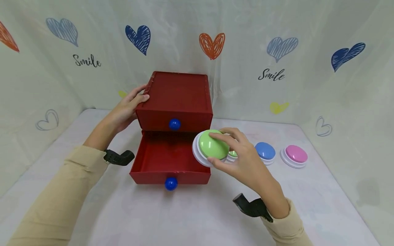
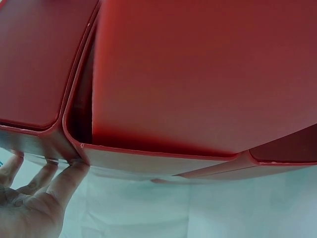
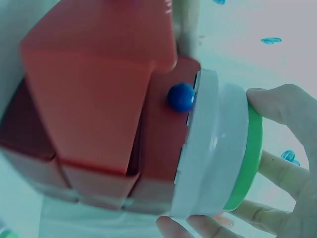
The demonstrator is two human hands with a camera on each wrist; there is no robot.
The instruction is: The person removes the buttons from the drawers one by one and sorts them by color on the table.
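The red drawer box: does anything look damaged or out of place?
Mildly: the red drawer box has pale marks along its top's left edge, which look like wear. Its lower drawer stands open, but nothing looks spilled.

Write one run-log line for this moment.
right hand: holds round green-topped white button | left hand: touches red rectangular box | red lower drawer: open

"Where could a hand enter the lower drawer (image 1: 147,177)?"

"From the front, over its low front wall, though the blue knob (image 1: 171,183) juts out. The tabletop (image 1: 184,218) leaves a wide approach there."

"From the right?"

"The right hand (image 1: 244,157), gripping the green button (image 1: 214,145), blocks that side."

"And further back?"

"The upper drawer (image 1: 154,120) overhangs the rear. The left hand (image 1: 126,106) takes up the left side of the red box (image 1: 178,92)."

"Farther right?"

"Only a narrow gap separates the blue button (image 1: 265,151) and pink button (image 1: 296,153)."
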